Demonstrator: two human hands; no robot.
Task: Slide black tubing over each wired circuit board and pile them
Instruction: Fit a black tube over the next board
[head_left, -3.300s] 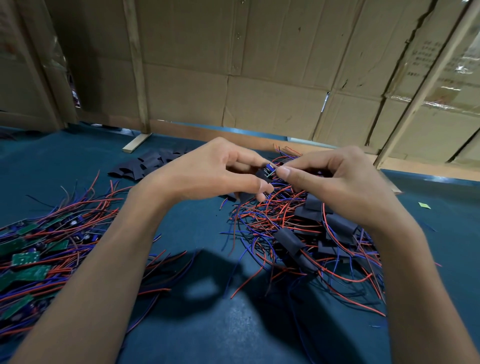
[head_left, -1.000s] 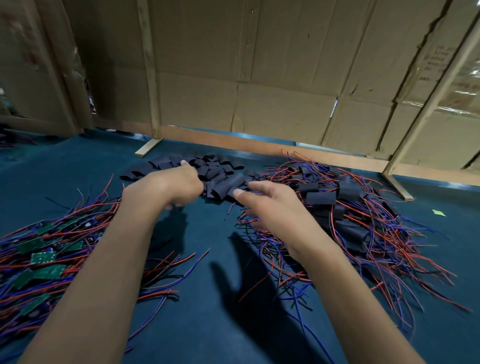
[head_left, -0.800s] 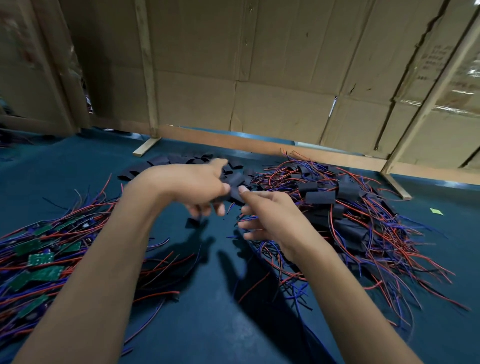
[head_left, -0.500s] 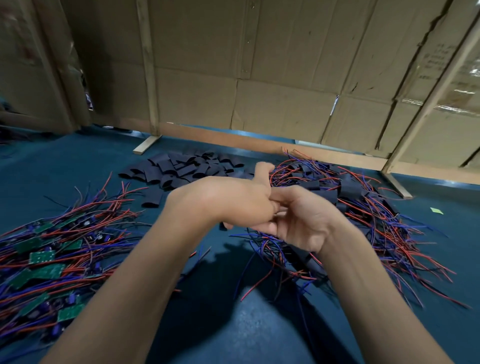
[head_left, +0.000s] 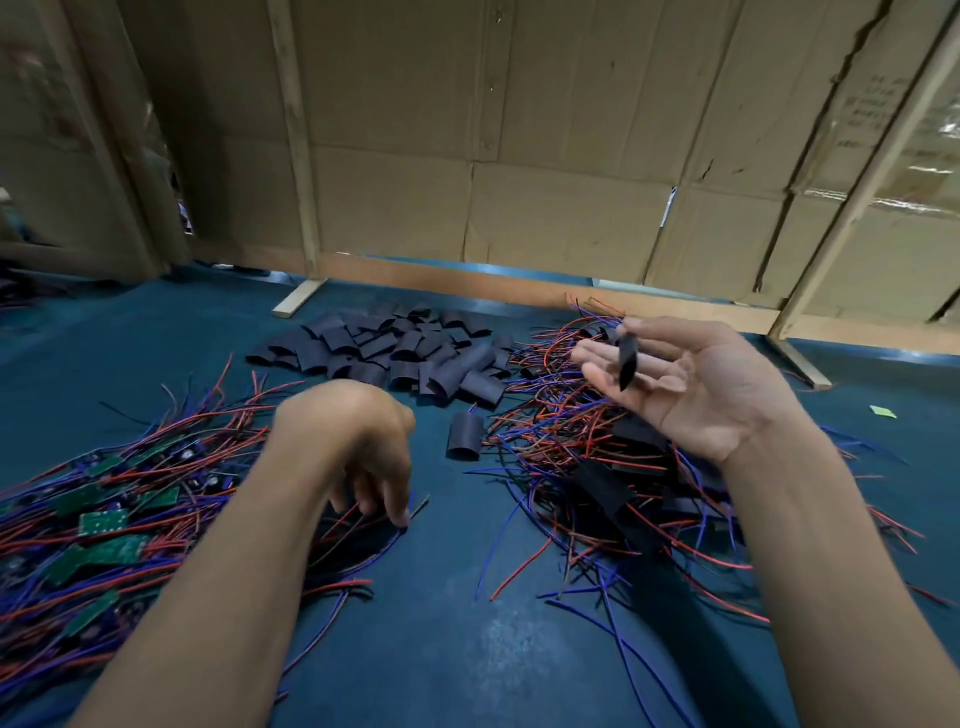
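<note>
A: Where's yr right hand?
B: Upper right of frame, palm up, thumb pinning 1 black tube on yr fingers.
A: Left hand?
B: Center-left, fingers loosely curled, tips on wire ends of the bare boards pile, gripping nothing.
A: Rest?
B: Loose tubes heap top center; sleeved pile right, on the bench.

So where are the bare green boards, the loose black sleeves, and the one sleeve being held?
Green circuit boards (head_left: 104, 522): head view, on the face of one board in the left pile.
Loose black tubing pieces (head_left: 395, 345): head view, middle of the heap.
Held tubing piece (head_left: 627, 358): head view, mid-length, in the right hand (head_left: 696, 384).
</note>
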